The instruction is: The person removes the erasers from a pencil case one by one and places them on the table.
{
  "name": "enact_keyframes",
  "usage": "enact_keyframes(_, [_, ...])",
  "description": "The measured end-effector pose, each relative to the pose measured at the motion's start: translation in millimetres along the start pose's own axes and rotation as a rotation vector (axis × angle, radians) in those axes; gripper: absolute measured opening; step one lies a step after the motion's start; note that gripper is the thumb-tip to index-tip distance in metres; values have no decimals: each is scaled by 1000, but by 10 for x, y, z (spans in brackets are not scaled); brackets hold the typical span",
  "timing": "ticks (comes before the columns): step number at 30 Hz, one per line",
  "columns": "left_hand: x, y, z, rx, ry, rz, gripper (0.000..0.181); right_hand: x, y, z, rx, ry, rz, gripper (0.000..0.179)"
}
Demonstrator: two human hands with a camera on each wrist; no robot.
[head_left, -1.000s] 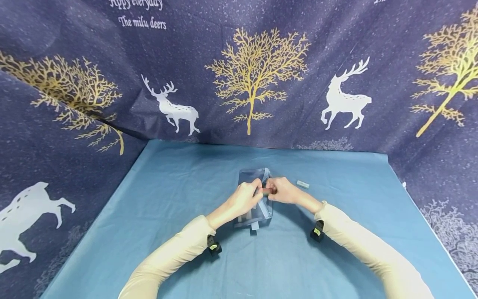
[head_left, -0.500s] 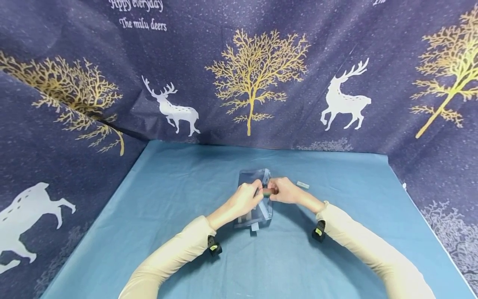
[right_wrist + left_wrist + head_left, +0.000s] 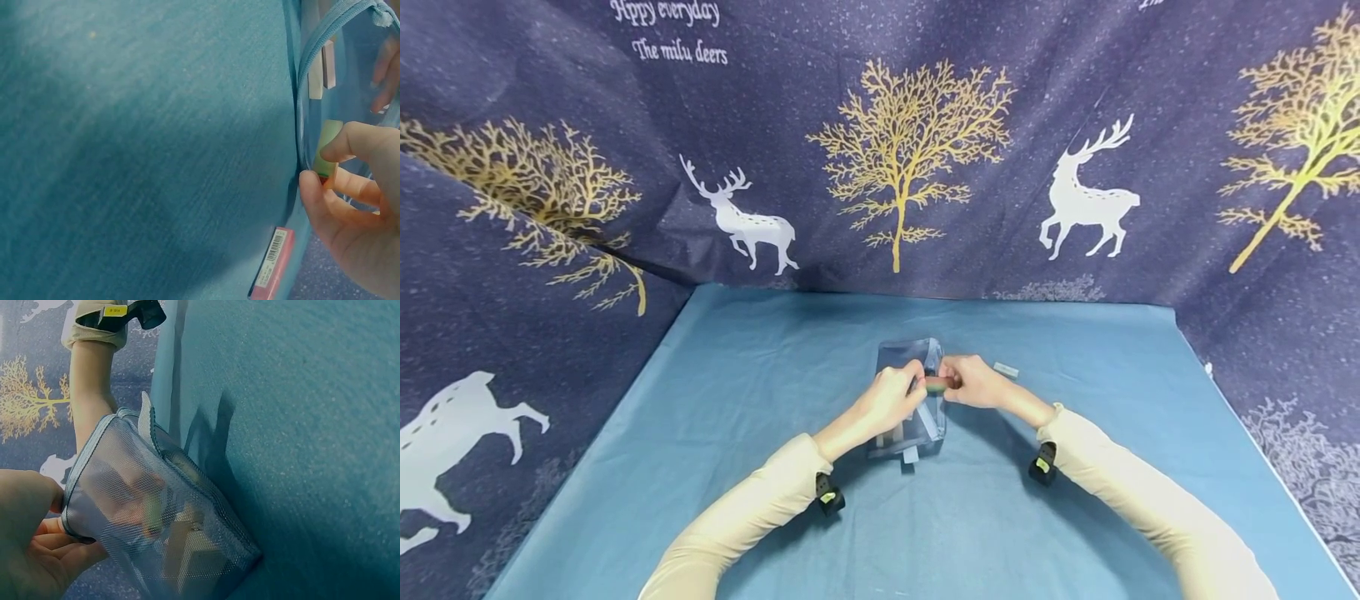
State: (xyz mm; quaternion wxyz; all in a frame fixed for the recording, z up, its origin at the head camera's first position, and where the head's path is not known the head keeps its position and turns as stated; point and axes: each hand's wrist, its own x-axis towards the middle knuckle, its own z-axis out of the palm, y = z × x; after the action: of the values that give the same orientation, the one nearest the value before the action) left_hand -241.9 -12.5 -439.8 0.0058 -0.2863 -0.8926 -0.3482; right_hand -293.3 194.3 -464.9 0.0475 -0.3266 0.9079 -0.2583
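Observation:
A translucent blue mesh zip pouch (image 3: 898, 356) lies near the middle of the table, its zipped opening toward the right. My left hand (image 3: 889, 398) grips the pouch's rim between thumb and fingers, and the mouth gapes. My right hand (image 3: 972, 382) pinches a small green-and-red block (image 3: 329, 147) at that mouth. Through the mesh in the left wrist view, the right fingers and the block show behind the pouch wall. Several pale flat bars (image 3: 178, 550) lie inside the pouch.
A pink bar with a white barcode label (image 3: 274, 265) lies on the blue tablecloth (image 3: 760, 367), just right of the pouch. A light fabric tab (image 3: 911, 455) sticks out at the pouch's near end. A dark curtain with deer and trees hangs behind.
My right hand has shifted very slightly right, and more of the block's green side shows between the hands. My left hand keeps its grip on the pouch. The head view has shifted a little.

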Motion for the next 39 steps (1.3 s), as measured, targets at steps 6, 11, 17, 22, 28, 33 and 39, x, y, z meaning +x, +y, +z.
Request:
enact_keyframes(6, [3, -2, 0, -10, -11, 11, 11, 2, 2, -11, 8, -3, 4, 16])
enact_keyframes(11, [-6, -8, -12, -21, -3, 11, 11, -3, -2, -17, 9, -13, 10, 16])
enact_keyframes(17, [-15, -7, -24, -27, -10, 9, 11, -12, -24, -35, 8, -30, 20, 15])
enact_keyframes(22, [-15, -4, -18, -28, -20, 17, 11, -36, -31, -58, 4, -35, 18, 14])
enact_keyframes(28, [-3, -14, -5, -28, -29, -1, 12, -71, -32, -107, -11, -36, 30, 13])
enact_keyframes(33, [3, -13, 1, -24, -19, -2, 12, -83, -26, -137, -26, -41, 50, 13])
enact_keyframes(39, [-1, -1, 2, -13, -9, 2, 11, -103, -31, -151, -30, -63, 60, 15])
